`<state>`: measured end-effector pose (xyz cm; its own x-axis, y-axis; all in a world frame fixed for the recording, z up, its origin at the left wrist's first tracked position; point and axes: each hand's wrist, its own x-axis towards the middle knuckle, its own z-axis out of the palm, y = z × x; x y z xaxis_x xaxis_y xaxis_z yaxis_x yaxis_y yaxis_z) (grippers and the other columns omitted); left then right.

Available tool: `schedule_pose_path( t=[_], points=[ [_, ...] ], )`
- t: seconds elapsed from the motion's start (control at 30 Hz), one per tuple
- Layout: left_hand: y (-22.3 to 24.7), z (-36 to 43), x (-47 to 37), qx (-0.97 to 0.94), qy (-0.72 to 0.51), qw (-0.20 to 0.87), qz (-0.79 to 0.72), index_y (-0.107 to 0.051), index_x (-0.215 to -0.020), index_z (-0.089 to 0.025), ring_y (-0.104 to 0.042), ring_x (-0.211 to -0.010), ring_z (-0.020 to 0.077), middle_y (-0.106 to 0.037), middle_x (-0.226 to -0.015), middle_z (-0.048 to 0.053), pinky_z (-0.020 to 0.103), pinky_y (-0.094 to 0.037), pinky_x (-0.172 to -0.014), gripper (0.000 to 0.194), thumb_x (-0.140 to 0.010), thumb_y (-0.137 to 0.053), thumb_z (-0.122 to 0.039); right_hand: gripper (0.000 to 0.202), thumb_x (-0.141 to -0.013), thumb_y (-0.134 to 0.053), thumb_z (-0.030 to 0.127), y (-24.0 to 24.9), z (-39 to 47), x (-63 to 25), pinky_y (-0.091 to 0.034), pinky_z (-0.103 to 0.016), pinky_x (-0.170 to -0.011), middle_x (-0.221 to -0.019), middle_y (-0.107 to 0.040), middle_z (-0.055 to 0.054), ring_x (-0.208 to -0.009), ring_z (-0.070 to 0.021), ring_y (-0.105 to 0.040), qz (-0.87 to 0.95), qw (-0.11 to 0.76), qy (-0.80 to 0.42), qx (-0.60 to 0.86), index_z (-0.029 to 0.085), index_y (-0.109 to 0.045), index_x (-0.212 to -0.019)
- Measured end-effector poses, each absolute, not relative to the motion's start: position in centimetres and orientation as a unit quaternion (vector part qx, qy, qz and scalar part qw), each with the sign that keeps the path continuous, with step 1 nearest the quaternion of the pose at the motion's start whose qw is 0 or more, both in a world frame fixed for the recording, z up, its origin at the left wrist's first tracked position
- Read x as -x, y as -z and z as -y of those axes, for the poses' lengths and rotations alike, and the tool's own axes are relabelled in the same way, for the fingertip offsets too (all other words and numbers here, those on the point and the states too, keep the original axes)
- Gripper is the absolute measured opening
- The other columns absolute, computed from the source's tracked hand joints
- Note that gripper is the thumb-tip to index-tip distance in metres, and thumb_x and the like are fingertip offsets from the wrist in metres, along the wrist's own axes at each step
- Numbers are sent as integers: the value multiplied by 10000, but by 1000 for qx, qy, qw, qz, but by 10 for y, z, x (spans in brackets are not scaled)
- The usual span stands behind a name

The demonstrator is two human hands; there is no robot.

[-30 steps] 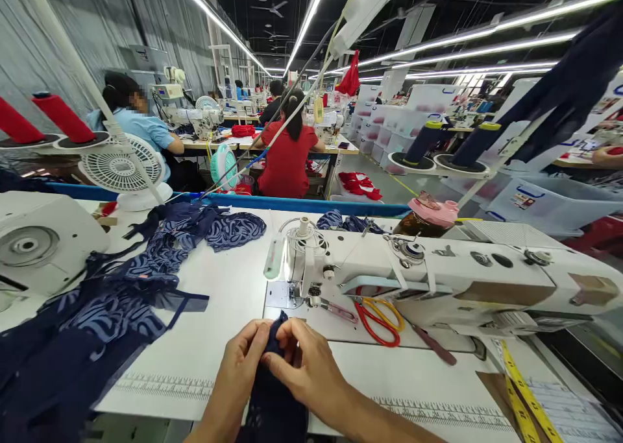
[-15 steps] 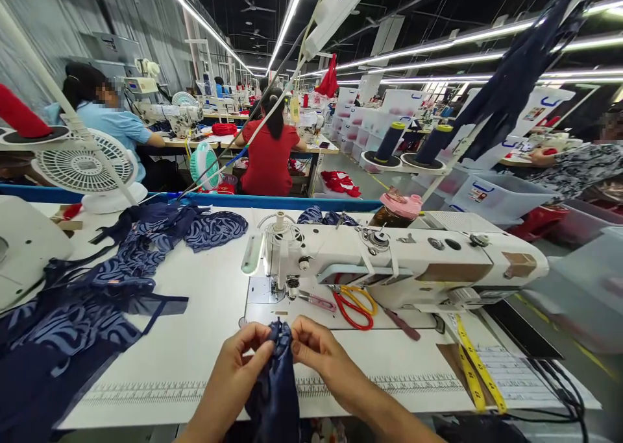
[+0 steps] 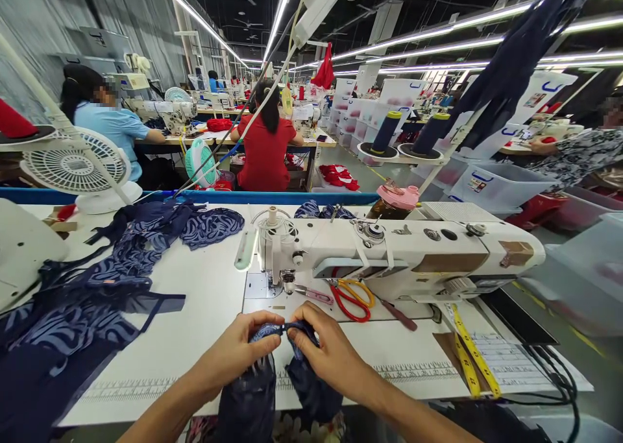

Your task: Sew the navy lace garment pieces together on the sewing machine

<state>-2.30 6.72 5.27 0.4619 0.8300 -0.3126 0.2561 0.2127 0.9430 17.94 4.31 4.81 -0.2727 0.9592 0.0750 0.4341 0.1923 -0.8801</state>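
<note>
Between both hands a navy patterned garment piece (image 3: 248, 394) is stretched at its top edge, with its two sides hanging down over the table's front edge. My left hand (image 3: 246, 346) pinches it on the left, thumb against fingers. On the right, my right hand (image 3: 321, 346) grips it the same way, close to the left hand. A narrow band of the cloth bridges the small gap between them. Just beyond the hands stands a white sewing machine (image 3: 389, 251), its needle area (image 3: 270, 284) a little behind the left fingertips.
Navy patterned garments (image 3: 97, 300) are heaped on the left. Scissors with red and yellow handles (image 3: 353, 300), a pink-handled snipper (image 3: 314, 294) and a yellow tape measure (image 3: 467, 359) lie by the machine. A pink-lidded cup (image 3: 399, 196) stands behind it. Co-workers sit at machines ahead.
The garment piece was bunched upright between my fingertips; now its top edge is spread sideways and its two sides hang apart. Both hands have turned inward, and the view has shifted slightly.
</note>
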Motion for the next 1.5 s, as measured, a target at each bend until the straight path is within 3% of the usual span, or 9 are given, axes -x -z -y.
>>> schedule_pose_path(
  t=[0.2,0.4,0.57,0.77,0.87,1.03,1.13,1.27,1.5],
  points=[
    [-55,-63,19,-515,-244,680,-462,-666,-959,-167,-424,-681,116,-541,-774,-19,226,-328,-620,416,-736,-729,-512,63,-925,-532,205,-45,-41,-179,-357,-263,-672,-811,-552,34,-758,-149,-509,699,345,-380,498,223,-548,-867],
    [-51,-58,21,-526,-277,646,-479,-638,-877,-156,-376,-639,105,-484,-692,-36,213,-297,-577,402,-770,-692,-539,296,-880,-596,209,-49,-43,-177,-404,-279,-876,-1168,-637,2,-1056,-191,-561,666,323,-481,469,268,-632,-1167],
    [-49,-56,22,-520,-269,649,-485,-646,-846,-139,-411,-640,116,-517,-707,-13,217,-309,-555,432,-743,-703,-554,94,-866,-632,276,-45,-47,-174,-377,-224,-647,-799,-596,26,-745,-135,-522,599,331,-563,464,204,-676,-907],
    [-43,-56,24,-513,-252,668,-476,-639,-868,-148,-439,-622,116,-527,-694,-18,212,-319,-546,387,-769,-683,-520,174,-826,-679,334,-41,-51,-175,-341,-216,-594,-744,-555,23,-679,-121,-466,520,327,-647,452,168,-651,-869],
    [-45,-54,28,-626,-269,545,-489,-661,-851,-174,-440,-585,110,-525,-653,-27,218,-329,-552,256,-844,-618,-425,103,-851,-639,280,-49,-48,-175,-358,-229,-614,-761,-573,13,-698,-133,-492,597,330,-558,472,178,-647,-851],
    [-55,-55,36,-740,-478,112,-459,-730,-976,-256,-510,-631,126,-587,-672,-14,234,-369,-623,145,-885,-617,-247,152,-952,-538,224,-78,-24,-161,-438,-272,-791,-961,-633,-48,-875,-178,-585,774,383,-282,419,193,-632,-1068],
    [-51,-59,39,-662,-523,254,-472,-705,-914,-223,-587,-765,157,-643,-799,14,243,-451,-712,122,-900,-609,-298,256,-959,-591,251,-79,-17,-147,-469,-257,-815,-1031,-657,-48,-914,-180,-616,834,359,-275,316,221,-587,-1213],
    [-31,-56,44,-525,-483,520,-470,-691,-904,-193,-633,-855,202,-689,-881,28,275,-504,-789,250,-854,-651,-434,207,-993,-465,150,-61,-30,-133,-474,-316,-801,-996,-616,-67,-917,-206,-587,806,415,-214,364,222,-580,-1150],
    [-18,-47,53,-504,-473,560,-458,-691,-903,-202,-617,-857,188,-675,-876,26,251,-484,-791,215,-829,-693,-403,118,-962,-517,120,-44,-43,-120,-397,-355,-805,-951,-616,-28,-873,-209,-564,802,423,-152,394,223,-533,-1016]
  ],
)
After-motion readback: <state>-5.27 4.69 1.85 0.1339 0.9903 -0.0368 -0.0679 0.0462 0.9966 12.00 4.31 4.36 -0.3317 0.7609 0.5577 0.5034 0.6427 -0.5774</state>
